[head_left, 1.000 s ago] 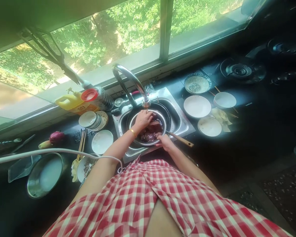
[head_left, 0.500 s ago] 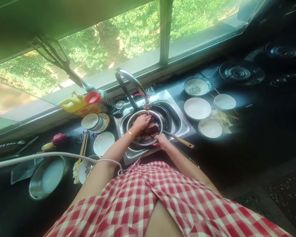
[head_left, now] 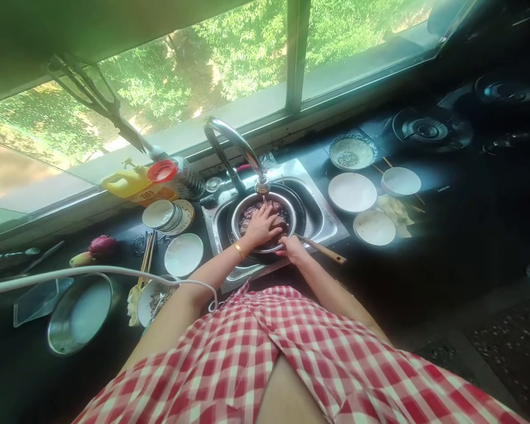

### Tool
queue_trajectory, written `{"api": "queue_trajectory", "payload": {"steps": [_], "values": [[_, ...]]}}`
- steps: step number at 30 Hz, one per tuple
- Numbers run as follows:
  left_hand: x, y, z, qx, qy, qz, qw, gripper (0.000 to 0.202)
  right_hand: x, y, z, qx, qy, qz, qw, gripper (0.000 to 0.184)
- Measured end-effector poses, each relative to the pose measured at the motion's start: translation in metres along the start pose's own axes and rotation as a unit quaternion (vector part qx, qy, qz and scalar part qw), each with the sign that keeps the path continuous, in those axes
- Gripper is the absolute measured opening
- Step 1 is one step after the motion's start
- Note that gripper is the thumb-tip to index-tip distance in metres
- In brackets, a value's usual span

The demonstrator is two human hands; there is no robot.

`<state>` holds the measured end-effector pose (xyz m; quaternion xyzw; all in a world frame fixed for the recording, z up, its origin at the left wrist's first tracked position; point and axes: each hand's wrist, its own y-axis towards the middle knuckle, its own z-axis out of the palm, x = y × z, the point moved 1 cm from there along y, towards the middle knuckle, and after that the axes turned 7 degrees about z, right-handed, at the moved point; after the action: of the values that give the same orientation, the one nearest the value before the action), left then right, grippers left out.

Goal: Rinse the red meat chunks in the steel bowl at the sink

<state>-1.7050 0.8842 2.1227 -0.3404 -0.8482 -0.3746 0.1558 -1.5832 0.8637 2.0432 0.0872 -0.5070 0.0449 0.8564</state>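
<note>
A round metal bowl (head_left: 235, 217) sits in the sink under the faucet (head_left: 262, 184), and a thin stream of water runs into it. Dark reddish-brown pieces, which look like meat or liver (head_left: 248, 213), lie wet inside. Over these pieces my left hand (head_left: 261, 227) is laid with its fingers spread, palm down, a gold bracelet at the wrist. My right hand (head_left: 294, 249) grips the near right rim of the bowl, thumb on top. Beneath the bowl is a dark pan whose wooden handle (head_left: 327, 250) sticks out to the right, past my right hand.
Right of the steel sink (head_left: 315, 179) stand several bowls, among them a white bowl (head_left: 352, 192), with a gas burner (head_left: 426, 131) beyond. On the left are a white plate (head_left: 184, 255), chopsticks (head_left: 147, 259), a metal basin (head_left: 82, 315) and a yellow jug (head_left: 130, 184). A white cable (head_left: 92, 270) crosses in front.
My left hand has opened from a curled grasp and now lies flat over the pieces. The bowl has shifted slightly up and to the right, with my right hand still on its rim.
</note>
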Motion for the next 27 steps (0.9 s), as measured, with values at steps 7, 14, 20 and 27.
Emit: {"api": "queue_trajectory", "payload": {"steps": [7, 14, 20, 27], "values": [[-0.008, -0.018, 0.008, -0.014, -0.041, 0.012, 0.999, 0.051, -0.005, 0.002, 0.0, -0.019, 0.001, 0.011, 1.0, 0.014], [-0.009, -0.005, 0.002, 0.043, -0.055, -0.061, 0.996, 0.062, -0.004, -0.002, 0.004, -0.015, -0.003, 0.011, 1.0, 0.014], [0.011, 0.009, 0.006, 0.03, -0.201, -0.145, 0.968, 0.044, -0.005, -0.003, 0.007, -0.008, -0.005, 0.017, 1.0, 0.013], [0.021, 0.012, 0.011, 0.052, -0.344, -0.224, 0.91, 0.046, -0.004, -0.003, 0.008, 0.01, -0.011, 0.013, 1.0, 0.014]]}}
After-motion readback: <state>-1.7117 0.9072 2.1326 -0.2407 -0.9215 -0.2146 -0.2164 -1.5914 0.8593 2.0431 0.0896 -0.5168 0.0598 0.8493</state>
